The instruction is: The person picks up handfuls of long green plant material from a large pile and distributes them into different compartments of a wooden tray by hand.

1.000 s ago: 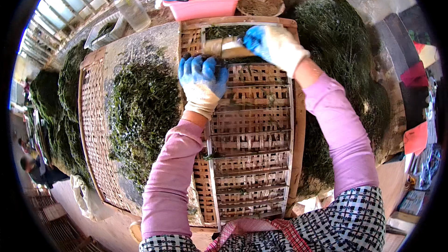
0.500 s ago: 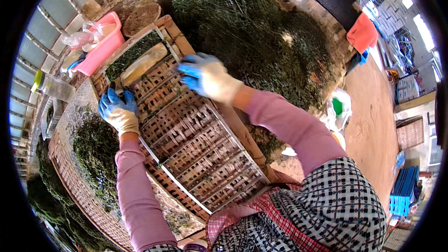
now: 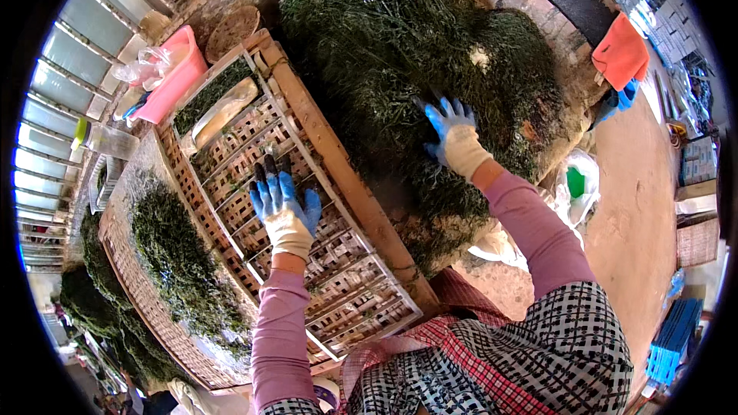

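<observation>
My left hand (image 3: 284, 215), in a blue-and-cream glove with dark fingertips, is spread over the middle of a pale grid frame (image 3: 360, 250) on a woven bamboo mat (image 3: 178, 155). A pale oblong block (image 3: 224, 114) lies on the frame's far end, beside a strip of dark green strands (image 3: 211, 92) filling that section. My right hand (image 3: 455, 138), gloved alike, has its fingers apart on the big heap of dark green, stringy, seaweed-like material (image 3: 369, 54) to the right of the board. Neither hand visibly grips anything. Another loose pile (image 3: 177, 253) lies left of the frame.
A pink tub (image 3: 165, 88) with plastic bags, a round basket (image 3: 231, 34) and a clear bottle (image 3: 108, 142) stand at the back left. More green heaps (image 3: 108, 315) are at left. A white sack (image 3: 576, 192), orange cloth (image 3: 619, 50) and blue stacked panels (image 3: 673, 338) are at right.
My right hand has let go of the block and moved right onto the big heap. My left hand has left the frame's far end for its middle. The view has turned to the right.
</observation>
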Demonstrator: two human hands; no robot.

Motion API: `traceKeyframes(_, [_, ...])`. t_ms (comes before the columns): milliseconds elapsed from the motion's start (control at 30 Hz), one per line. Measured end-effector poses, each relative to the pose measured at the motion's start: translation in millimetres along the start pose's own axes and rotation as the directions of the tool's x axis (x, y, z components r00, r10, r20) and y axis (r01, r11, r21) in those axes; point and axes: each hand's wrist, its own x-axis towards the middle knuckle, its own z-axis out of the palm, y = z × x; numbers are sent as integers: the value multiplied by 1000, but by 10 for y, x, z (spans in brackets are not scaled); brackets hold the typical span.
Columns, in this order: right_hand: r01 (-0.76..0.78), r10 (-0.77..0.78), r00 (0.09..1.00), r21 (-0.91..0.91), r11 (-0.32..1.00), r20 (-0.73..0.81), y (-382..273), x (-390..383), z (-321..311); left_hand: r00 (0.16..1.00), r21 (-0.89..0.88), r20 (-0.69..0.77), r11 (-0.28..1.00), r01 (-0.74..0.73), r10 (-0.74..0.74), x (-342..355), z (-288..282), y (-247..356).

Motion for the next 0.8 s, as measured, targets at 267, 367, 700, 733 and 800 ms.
traceKeyframes(267, [178,87,967,876,448,-240,437,979,439,996,67,83,998,17,-23,43,103,44])
traceKeyframes(367, [-242,-7,960,812,-531,281,223,631,-114,996,98,69,994,45,-52,-99,39,-31])
traceKeyframes(700, [316,8,948,945,-77,-317,610,186,-1424,993,75,95,995,65,-72,36,-5,62])
traceKeyframes(733, [382,9,923,917,-113,-384,557,144,-1617,992,72,101,995,73,-80,72,-31,94])
traceKeyframes(800, [464,-36,878,866,-185,-478,592,166,-1899,995,49,71,997,66,-70,78,-9,85])
